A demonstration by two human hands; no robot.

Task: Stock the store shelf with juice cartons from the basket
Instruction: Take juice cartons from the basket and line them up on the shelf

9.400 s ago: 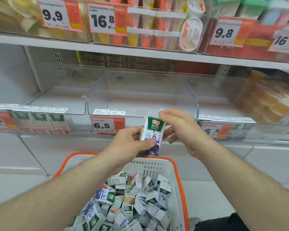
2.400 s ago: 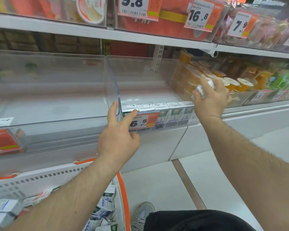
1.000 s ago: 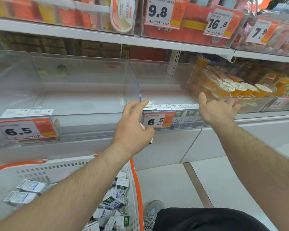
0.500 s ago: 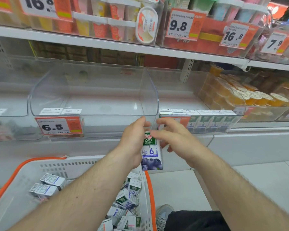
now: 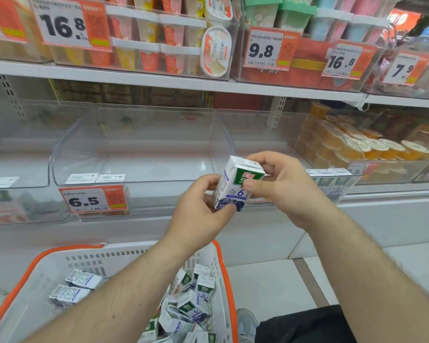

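At the far left, a clear bin (image 5: 15, 169) on the shelf (image 5: 159, 81) shows carton tops behind its front wall. Next to it stands a wide clear bin (image 5: 134, 154) with a price tag (image 5: 93, 200) reading 6.5 on its front; nothing shows inside it, so it looks like the place where cartons are meant to go. Below, a white basket (image 5: 22, 276) with an orange rim holds a loose heap of juice cartons (image 5: 196, 305), placed close to the person for easy reach.

In the middle, in front of the bin's right edge, the left hand (image 5: 198, 214) grips the lower end of a juice carton (image 5: 235, 184), fingers curled round its bottom corner. The right hand (image 5: 280, 184) pinches the carton's upper part, thumb on the printed face and fingers wrapped behind the top. The carton is tilted, top leaning right. Holding it at both ends probably lets the person turn it so the label faces outward before setting it down.

To the right, a row of cartons (image 5: 332, 181) already stands upright along the front of the next bin, faces forward. Beyond them sits a bin of orange cups (image 5: 357, 147).
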